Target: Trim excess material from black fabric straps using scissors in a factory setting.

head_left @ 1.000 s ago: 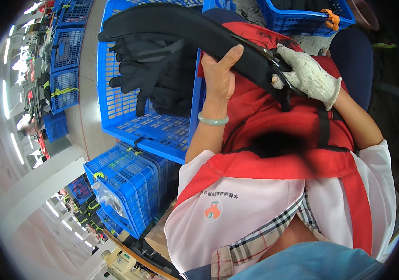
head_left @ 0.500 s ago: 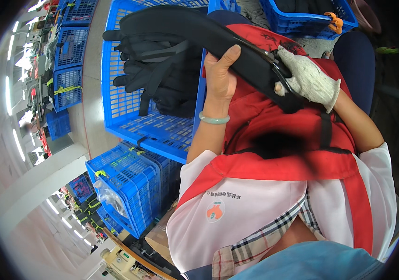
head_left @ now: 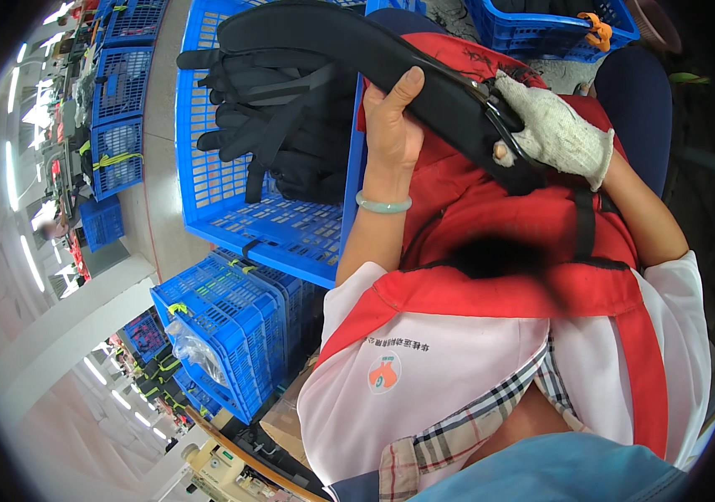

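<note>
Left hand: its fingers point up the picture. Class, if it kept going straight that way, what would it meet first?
The left hand already grips the black strap; past that, probably the blue crate rim, though depth is unclear.

The one camera is sitting on my head, on the left of the pair, and is looking steeply down my chest and lap. It is hanging close over my left hand [head_left: 391, 125] and my right hand [head_left: 554, 134], with the blue crate [head_left: 232, 209] on my left. The fisheye is bending everything toward the rim. No second view is sharing this scene.
</note>
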`<state>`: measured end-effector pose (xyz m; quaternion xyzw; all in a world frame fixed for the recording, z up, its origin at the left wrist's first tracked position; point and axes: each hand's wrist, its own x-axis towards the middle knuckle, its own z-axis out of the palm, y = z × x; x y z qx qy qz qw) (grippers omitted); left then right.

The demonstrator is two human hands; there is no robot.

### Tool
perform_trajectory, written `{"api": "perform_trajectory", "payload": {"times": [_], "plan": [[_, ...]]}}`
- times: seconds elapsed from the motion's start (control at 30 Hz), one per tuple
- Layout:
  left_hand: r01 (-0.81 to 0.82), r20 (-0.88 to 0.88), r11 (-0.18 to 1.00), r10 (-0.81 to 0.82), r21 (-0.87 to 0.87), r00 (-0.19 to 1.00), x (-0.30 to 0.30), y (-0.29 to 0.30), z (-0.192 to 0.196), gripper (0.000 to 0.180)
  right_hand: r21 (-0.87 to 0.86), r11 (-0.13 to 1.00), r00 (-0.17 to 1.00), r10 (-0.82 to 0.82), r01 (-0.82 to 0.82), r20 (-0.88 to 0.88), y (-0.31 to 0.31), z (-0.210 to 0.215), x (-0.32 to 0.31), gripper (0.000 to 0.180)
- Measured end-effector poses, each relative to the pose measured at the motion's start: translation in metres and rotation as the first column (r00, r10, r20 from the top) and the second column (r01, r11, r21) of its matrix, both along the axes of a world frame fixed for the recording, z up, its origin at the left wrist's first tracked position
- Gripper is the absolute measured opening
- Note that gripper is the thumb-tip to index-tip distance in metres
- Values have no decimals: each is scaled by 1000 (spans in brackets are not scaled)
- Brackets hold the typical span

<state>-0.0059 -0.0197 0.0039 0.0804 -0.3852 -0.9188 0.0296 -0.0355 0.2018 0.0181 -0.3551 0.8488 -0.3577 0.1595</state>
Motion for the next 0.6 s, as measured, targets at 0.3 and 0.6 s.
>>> {"api": "perform_trajectory", "payload": {"times": [0.3,0.6], "plan": [[-6,-7,1000,6,-31,1000,4,8,-3,27,-71,994,997,-77,79,23,-5,-7,-2,58],[-37,-104,983,18,-179,994,-8,-18,11,30,-116,988,994,-97,101,45,-10,-5,-3,53]]}}
